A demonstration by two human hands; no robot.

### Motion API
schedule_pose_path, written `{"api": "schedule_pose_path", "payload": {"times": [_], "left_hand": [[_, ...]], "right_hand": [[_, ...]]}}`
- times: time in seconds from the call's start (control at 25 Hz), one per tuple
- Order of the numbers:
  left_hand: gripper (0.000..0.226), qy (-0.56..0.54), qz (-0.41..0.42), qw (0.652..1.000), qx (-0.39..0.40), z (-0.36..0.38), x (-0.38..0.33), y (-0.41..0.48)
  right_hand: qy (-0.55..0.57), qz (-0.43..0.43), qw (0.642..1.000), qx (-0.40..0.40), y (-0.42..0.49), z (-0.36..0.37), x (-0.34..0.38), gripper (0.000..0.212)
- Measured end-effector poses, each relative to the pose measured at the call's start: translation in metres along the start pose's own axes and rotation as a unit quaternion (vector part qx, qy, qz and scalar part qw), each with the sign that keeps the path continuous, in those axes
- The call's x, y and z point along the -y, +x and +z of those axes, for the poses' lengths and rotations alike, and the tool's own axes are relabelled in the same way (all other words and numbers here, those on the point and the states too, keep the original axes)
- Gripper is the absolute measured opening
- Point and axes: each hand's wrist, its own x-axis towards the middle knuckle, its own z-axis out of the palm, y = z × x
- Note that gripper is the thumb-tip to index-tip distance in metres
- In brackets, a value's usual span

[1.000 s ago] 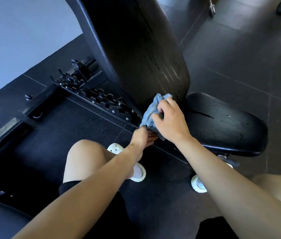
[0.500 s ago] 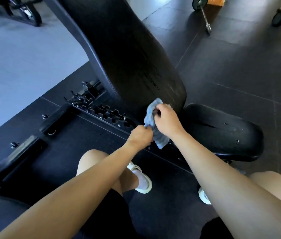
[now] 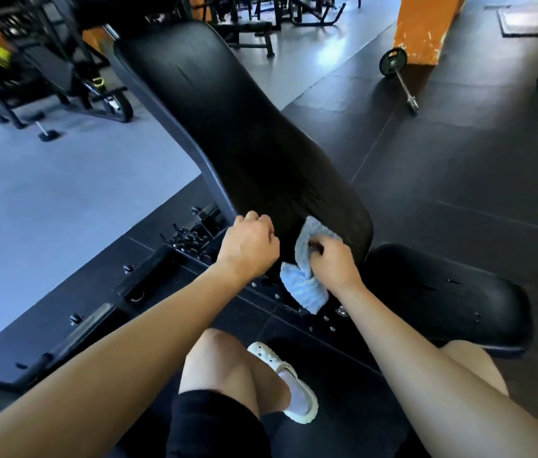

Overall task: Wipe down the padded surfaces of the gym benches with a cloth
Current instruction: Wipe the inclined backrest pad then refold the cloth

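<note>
The cloth (image 3: 304, 287) is pale blue with a fine ribbed weave. The backrest pad (image 3: 228, 127) and the seat pad (image 3: 442, 292) are glossy black, and the backrest shows faint lengthwise streaks. The tiled floor (image 3: 459, 160) under them is dark grey with thin seams, and the smooth floor (image 3: 63, 193) to the left is a lighter bluish grey. The pillar (image 3: 426, 28) is orange with pale flecks. The shoe (image 3: 294, 385) is off-white and the shorts (image 3: 211, 424) are black.
</note>
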Motion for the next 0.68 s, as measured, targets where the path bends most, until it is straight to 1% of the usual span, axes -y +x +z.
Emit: {"api": "schedule_pose_path", "payload": {"times": [0.08,0.16,0.28,0.36,0.44,0.52,0.6,0.68], "left_hand": [[0.031,0.085,0.022,0.995,-0.044,-0.019,0.007,0.019],[0.035,0.141,0.039,0.985,-0.088,-0.039,0.016,0.043],[0.045,0.143,0.048,0.978,-0.146,-0.060,0.032,0.076],[0.043,0.152,0.034,0.976,-0.149,-0.057,0.045,0.085],[0.045,0.201,0.048,0.967,-0.146,-0.042,0.056,0.081],[0.051,0.208,0.064,0.965,-0.147,-0.033,0.066,0.077],[0.054,0.203,0.077,0.964,-0.153,-0.033,0.071,0.078],[0.055,0.208,0.080,0.963,-0.154,-0.033,0.072,0.080]], "right_hand": [[0.012,-0.058,0.998,0.008,0.017,-0.005,0.035,0.030],[0.024,-0.107,0.994,0.017,0.040,-0.007,0.069,0.038],[0.039,-0.167,0.985,0.016,0.078,0.000,0.110,0.044],[0.018,-0.192,0.981,0.034,0.092,0.010,0.117,0.047],[-0.037,-0.198,0.979,0.028,0.089,0.021,0.096,0.048],[-0.064,-0.192,0.979,-0.024,0.081,0.030,0.056,0.046],[-0.032,-0.129,0.990,-0.043,0.078,0.030,0.028,0.045],[-0.008,-0.074,0.997,-0.037,0.088,0.031,0.031,0.047]]}}
